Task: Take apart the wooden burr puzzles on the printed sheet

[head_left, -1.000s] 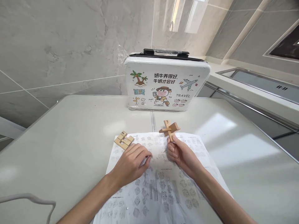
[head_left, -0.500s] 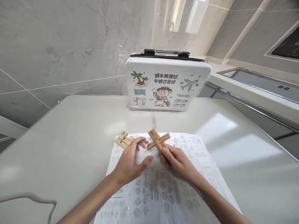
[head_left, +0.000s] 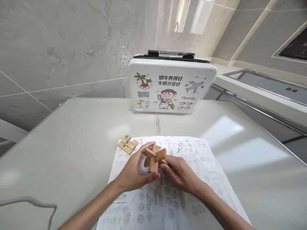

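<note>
The wooden cross puzzle (head_left: 156,158) is sitting between the two hands, above the far half of the printed sheet (head_left: 172,204) that is covering the bench (head_left: 72,143) toward its near edge. The left hand (head_left: 133,171) is curving around its left side, the grip spread about as wide as the piece, with the thumb lying by the lower end and the fingers reaching behind the upper end. The right hand (head_left: 182,174) is closing its grip on the right side, thumb and fingers pinching close together; the exact contact there is partly hidden.

The puzzle is showing smooth brown bars crossing one another, one paler than the rest, with dark marks on some ends. No single long axis is standing out: one bar is running from the far side toward the person, another is slanting up to the right, and the paler one is sloping down toward the right hand.

A flat wooden assembly (head_left: 127,145) is lying at the sheet's far left corner. A white case (head_left: 172,72) is standing along the bench's far edge.
</note>
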A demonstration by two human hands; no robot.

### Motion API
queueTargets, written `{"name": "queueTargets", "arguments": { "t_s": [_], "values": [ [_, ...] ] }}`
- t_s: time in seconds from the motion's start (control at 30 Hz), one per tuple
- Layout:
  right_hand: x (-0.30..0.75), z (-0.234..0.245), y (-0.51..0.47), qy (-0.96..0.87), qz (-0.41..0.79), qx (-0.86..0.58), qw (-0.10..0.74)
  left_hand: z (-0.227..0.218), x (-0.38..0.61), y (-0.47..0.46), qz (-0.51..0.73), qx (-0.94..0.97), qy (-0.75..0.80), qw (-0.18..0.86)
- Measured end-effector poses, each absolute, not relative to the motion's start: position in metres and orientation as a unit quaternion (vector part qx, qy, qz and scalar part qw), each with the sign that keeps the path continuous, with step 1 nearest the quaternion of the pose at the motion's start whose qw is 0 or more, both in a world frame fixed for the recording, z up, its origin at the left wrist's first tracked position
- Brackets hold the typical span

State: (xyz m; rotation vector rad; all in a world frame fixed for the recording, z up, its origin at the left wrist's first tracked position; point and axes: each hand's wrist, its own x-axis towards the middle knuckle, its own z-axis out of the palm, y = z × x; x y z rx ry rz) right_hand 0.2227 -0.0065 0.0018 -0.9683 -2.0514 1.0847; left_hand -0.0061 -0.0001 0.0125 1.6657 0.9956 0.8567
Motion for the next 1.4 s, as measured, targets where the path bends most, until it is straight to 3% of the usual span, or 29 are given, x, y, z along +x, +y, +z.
{"name": "queueTargets", "arguments": {
  "t_s": [0.2,0.83,1.4],
  "values": [
    [0.223,-0.006,-0.007,-0.794,0.386,-0.358,0.303,0.018,-0.006,0.001,0.344,0.703,0.417,0.461],
    [0.219,-0.011,-0.007,-0.822,0.327,-0.360,0.296,0.012,-0.004,0.004,0.366,0.604,0.367,0.606],
    [0.219,-0.013,-0.010,-0.822,0.332,-0.353,0.299,0.021,-0.004,0.004,0.331,0.581,0.376,0.641]
  ]
}}
